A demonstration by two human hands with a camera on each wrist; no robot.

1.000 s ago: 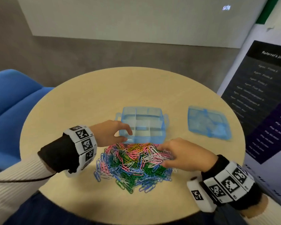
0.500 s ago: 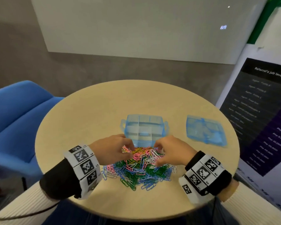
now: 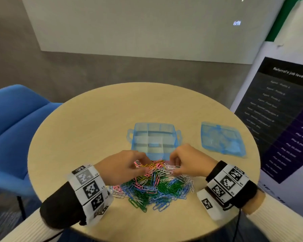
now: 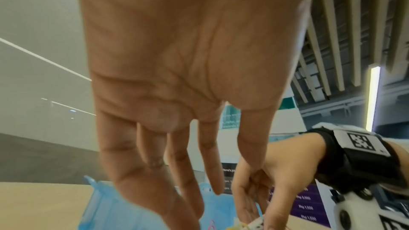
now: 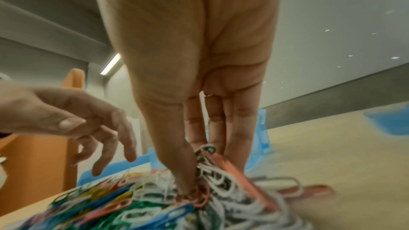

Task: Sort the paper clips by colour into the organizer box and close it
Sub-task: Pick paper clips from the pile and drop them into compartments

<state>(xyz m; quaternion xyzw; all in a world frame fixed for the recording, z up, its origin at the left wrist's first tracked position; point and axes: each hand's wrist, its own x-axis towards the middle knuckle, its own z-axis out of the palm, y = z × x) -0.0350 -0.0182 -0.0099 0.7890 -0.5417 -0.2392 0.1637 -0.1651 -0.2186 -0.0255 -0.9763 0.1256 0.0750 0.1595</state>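
Note:
A heap of mixed-colour paper clips (image 3: 156,187) lies on the round table, just in front of the open blue organizer box (image 3: 154,137). The compartments that show look bare. The box's lid (image 3: 222,138) lies apart to the right. My left hand (image 3: 143,165) hovers over the heap's far left side with fingers loosely hanging (image 4: 212,186), and it holds nothing I can see. My right hand (image 3: 175,167) pinches a small bunch of clips, mostly white with some pink (image 5: 210,169), between thumb and fingers at the heap's far right side.
The wooden table (image 3: 94,130) has bare surface behind and to the left of the box. A blue chair (image 3: 12,123) stands at the left. A dark printed banner (image 3: 283,119) stands close on the right.
My left hand let go of the box's front-left corner and came down over the heap. My right hand moved left and forward to the heap's far edge and now pinches clips.

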